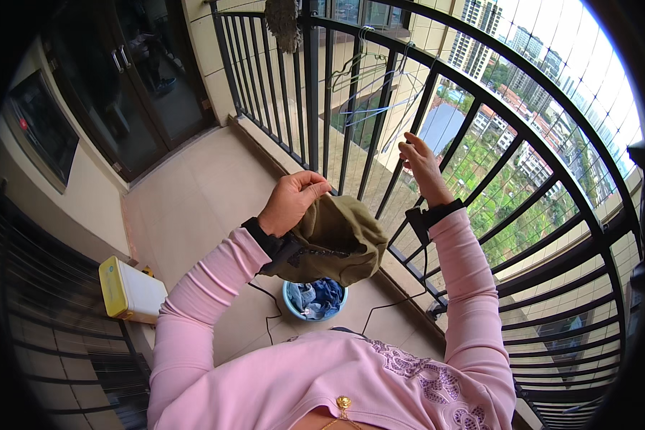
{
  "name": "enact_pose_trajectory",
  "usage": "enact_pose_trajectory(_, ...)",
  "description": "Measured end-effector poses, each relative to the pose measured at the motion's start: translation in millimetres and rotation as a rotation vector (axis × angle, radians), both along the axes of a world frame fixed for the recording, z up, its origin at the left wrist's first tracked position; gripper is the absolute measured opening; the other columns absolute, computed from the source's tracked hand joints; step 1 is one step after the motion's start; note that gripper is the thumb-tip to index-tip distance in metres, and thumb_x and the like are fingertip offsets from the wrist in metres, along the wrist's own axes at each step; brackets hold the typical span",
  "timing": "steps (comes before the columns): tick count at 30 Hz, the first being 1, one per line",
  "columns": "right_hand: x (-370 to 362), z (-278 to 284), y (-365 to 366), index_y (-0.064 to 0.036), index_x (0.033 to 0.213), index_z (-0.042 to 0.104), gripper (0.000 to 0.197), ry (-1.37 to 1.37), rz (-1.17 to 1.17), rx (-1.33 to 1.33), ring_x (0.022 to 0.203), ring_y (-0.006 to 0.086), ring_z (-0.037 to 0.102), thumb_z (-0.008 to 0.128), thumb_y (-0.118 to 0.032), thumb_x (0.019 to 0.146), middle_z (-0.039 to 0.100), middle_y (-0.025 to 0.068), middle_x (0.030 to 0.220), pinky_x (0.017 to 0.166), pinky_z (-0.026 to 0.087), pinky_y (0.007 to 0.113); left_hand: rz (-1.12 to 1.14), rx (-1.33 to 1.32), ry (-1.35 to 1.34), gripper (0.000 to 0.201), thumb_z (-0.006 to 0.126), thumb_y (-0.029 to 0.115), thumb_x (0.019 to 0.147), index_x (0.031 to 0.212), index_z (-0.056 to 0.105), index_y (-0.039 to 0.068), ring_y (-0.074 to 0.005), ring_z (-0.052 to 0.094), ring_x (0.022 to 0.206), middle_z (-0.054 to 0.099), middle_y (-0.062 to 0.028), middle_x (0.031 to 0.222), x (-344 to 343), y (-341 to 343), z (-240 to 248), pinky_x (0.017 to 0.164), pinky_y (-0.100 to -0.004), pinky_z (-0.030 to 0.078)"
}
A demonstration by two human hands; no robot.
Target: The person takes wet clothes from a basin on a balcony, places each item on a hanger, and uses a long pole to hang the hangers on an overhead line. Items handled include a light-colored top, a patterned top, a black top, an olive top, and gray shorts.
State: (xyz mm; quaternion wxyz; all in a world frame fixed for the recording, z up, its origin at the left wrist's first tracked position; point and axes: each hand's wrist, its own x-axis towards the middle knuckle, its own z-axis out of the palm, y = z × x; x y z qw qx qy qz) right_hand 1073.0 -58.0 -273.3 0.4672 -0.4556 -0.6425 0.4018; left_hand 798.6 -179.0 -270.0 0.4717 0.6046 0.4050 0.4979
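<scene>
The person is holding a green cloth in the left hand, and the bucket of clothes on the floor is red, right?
Not quite. The bucket on the floor is blue, not red, as the head view shows. The rest is right: the left hand holds the green cloth, and the bucket has clothes in it.

Ahead: black railing closes off the whole front, bars close together, pretty much only fingers fit through.
On the bars: wire hangers hang just left of the right hand, easy to snag.
Left hand: full of olive garment, which hangs over the blue basin.
Floor left: open tile, white and yellow box at the edge.
</scene>
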Motion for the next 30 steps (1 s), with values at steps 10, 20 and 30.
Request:
enact_pose_trajectory(10, -16, -27, 135, -0.0009, 0.113, 0.051, 0.031, 0.123, -0.318, 0.283, 0.072, 0.0136, 0.056, 0.054, -0.015, 0.086, 0.057, 0.0030, 0.077, 0.067, 0.043, 0.026, -0.149, -0.079, 0.028, 0.040, 0.048, -0.010, 0.079, 0.116, 0.053, 0.005, -0.0092, 0.058, 0.082, 0.060, -0.0036, 0.091, -17, 30, 49, 0.073, -0.0220, 0.050)
enact_pose_trajectory(20, -3, -17, -30, -0.0117, 0.137, 0.038, 0.041, 0.521, 0.037, 0.046, 0.086, 0.0087, 0.060, 0.042, -0.026, 0.098, 0.062, -0.0002, 0.085, 0.078, 0.048, 0.028, 0.047, 0.343, 0.568, 0.037, 0.043, -0.008, 0.077, 0.105, 0.063, 0.004, -0.0143, 0.061, 0.082, 0.066, -0.0070, 0.088, -70, 91, 41, 0.079, -0.0246, 0.047)
enact_pose_trajectory(30, 21, -34, -226, -0.0019, 0.129, 0.047, 0.035, 0.614, 0.257, -0.112, 0.075, 0.0251, 0.058, 0.042, -0.015, 0.097, 0.057, 0.0138, 0.077, 0.081, 0.046, 0.042, 0.352, 0.861, 0.559, 0.025, 0.057, 0.000, 0.078, 0.102, 0.062, 0.005, -0.0295, 0.064, 0.077, 0.066, -0.0133, 0.085, -78, 146, 24, 0.072, -0.0330, 0.051)
